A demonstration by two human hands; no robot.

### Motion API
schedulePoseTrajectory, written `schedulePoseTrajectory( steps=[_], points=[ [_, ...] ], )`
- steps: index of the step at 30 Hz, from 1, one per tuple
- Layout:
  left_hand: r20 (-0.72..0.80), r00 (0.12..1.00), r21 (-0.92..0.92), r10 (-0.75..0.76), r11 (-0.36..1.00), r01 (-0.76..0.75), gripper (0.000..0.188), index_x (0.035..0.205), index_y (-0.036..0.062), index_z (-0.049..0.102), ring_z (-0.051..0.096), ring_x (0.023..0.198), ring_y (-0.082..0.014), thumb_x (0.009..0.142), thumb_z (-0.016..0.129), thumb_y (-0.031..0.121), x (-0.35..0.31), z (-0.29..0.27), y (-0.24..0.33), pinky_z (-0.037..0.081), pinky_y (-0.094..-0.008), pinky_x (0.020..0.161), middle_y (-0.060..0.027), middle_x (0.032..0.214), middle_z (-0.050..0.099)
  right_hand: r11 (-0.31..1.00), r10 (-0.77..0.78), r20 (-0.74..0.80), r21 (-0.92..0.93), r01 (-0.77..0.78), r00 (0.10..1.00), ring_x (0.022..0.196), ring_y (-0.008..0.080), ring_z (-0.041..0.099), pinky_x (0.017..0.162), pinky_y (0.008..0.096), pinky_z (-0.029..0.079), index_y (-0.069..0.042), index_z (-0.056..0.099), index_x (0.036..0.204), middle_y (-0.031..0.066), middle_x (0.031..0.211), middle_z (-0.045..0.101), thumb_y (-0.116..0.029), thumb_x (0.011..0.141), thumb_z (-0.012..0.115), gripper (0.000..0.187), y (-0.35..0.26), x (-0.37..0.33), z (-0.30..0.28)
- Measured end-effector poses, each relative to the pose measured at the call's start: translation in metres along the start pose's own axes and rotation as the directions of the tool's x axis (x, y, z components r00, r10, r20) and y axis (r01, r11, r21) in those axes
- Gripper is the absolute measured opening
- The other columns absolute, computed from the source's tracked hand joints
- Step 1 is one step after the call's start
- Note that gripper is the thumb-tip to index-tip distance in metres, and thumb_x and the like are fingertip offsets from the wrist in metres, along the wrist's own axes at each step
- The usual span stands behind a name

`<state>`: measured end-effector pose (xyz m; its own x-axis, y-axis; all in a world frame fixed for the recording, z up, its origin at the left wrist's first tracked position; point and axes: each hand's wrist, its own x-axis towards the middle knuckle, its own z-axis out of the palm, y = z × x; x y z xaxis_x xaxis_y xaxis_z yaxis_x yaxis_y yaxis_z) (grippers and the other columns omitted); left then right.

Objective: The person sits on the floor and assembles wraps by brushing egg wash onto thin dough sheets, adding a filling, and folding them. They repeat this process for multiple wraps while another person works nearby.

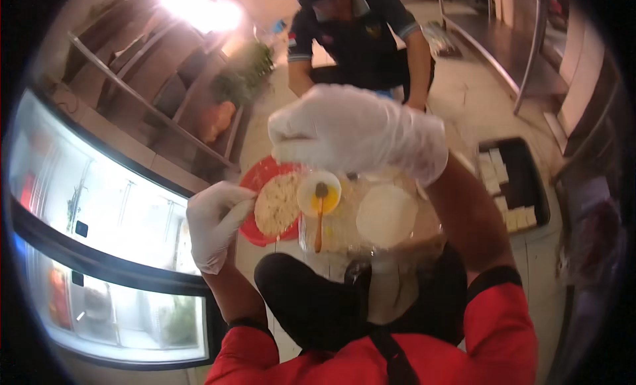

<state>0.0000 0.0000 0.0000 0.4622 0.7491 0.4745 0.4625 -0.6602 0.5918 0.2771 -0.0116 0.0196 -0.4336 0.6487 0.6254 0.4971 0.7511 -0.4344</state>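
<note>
My left hand (222,219), in a thin whitish glove, has its fingers pinched together beside the rim of a red basin (248,234). What that pinch holds, if anything, cannot be made out. Inside the basin lies a pale, speckled, crumbly mixture (278,206). Raised above the board, my gloved right hand (324,128) is curled closed, its grip hidden. Below it, a small white bowl (305,193) contains yellow liquid like beaten egg, with a wooden-handled utensil (319,229) resting in it. A round, pale, flat sheet (387,216) lies to the bowl's right on a plastic-covered surface (338,236).
A black tray (544,206) with white rectangular pieces (493,170) sits on the floor at right. Opposite me crouches another person (364,41) in dark clothes. A lit glass-front fridge (106,199) stands at left, below metal shelving (152,107). My knees border the near side.
</note>
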Motion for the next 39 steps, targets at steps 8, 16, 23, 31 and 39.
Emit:
schedulePoseTrajectory(
  steps=[8, 16, 23, 31, 39],
  points=[
    [-0.208, 0.785, -0.222, -0.583, 0.81, 0.542, 0.004, 0.085, 0.0001, 0.067, 0.054, 0.065, -0.0073, 0.086, 0.063, 0.003, -0.2, 0.006, -0.22, 0.043, -0.0241, 0.058, -0.0042, 0.076, 0.065, 0.979, 0.179, 0.029, 0.098, -0.181, 0.983, 0.066, 0.0206, 0.064, 0.066, 0.0339, 0.05, -0.001, 0.067, 0.081, 0.0098, 0.07, 0.064, -0.029, 0.088, 0.062, 0.029, 0.036, -0.025, -0.023],
    [0.19, 0.691, 0.006, -0.697, 0.705, 0.709, 0.012, 0.089, -0.0021, 0.069, 0.058, 0.072, -0.0082, 0.09, 0.062, 0.008, -0.34, 0.095, -0.291, 0.047, -0.0276, 0.063, -0.0043, 0.079, 0.067, 0.895, 0.377, 0.145, 0.197, -0.4, 0.915, 0.067, 0.0115, 0.063, 0.065, 0.0273, 0.052, 0.001, 0.067, 0.086, 0.0034, 0.073, 0.064, -0.023, 0.094, 0.061, 0.025, 0.075, -0.043, -0.018],
    [0.127, 0.726, 0.299, -0.676, 0.724, 0.622, 0.016, 0.09, -0.0034, 0.07, 0.059, 0.075, -0.0091, 0.091, 0.062, 0.011, -0.257, 0.044, -0.294, 0.049, -0.0281, 0.066, -0.0049, 0.08, 0.069, 0.955, 0.205, 0.283, -0.269, -0.127, 0.937, 0.078, 0.029, 0.069, 0.07, 0.0378, 0.055, -0.004, 0.065, 0.106, 0.0141, 0.084, 0.068, -0.018, 0.086, 0.062, 0.024, 0.136, -0.111, 0.103],
    [0.04, 0.848, -0.141, -0.528, 0.837, 0.528, 0.024, 0.091, -0.0053, 0.07, 0.059, 0.074, -0.0092, 0.092, 0.064, 0.018, -0.102, -0.01, -0.239, 0.047, -0.026, 0.07, -0.0054, 0.079, 0.068, 0.927, 0.149, 0.551, -0.366, 0.078, 0.821, 0.077, 0.0282, 0.072, 0.065, 0.0416, 0.057, -0.011, 0.065, 0.106, 0.0121, 0.078, 0.07, -0.021, 0.083, 0.063, 0.026, 0.091, -0.107, 0.289],
    [0.306, 0.909, 0.013, -0.282, 0.956, 0.292, 0.028, 0.097, -0.007, 0.067, 0.061, 0.078, -0.0136, 0.09, 0.065, 0.02, -0.026, -0.004, -0.184, 0.048, -0.0287, 0.073, -0.0089, 0.082, 0.067, 0.979, 0.153, 0.328, -0.181, -0.097, 0.932, 0.076, 0.03, 0.07, 0.066, 0.0415, 0.055, -0.017, 0.066, 0.103, 0.0125, 0.08, 0.07, -0.025, 0.086, 0.062, 0.02, 0.076, -0.068, 0.243]
  ],
)
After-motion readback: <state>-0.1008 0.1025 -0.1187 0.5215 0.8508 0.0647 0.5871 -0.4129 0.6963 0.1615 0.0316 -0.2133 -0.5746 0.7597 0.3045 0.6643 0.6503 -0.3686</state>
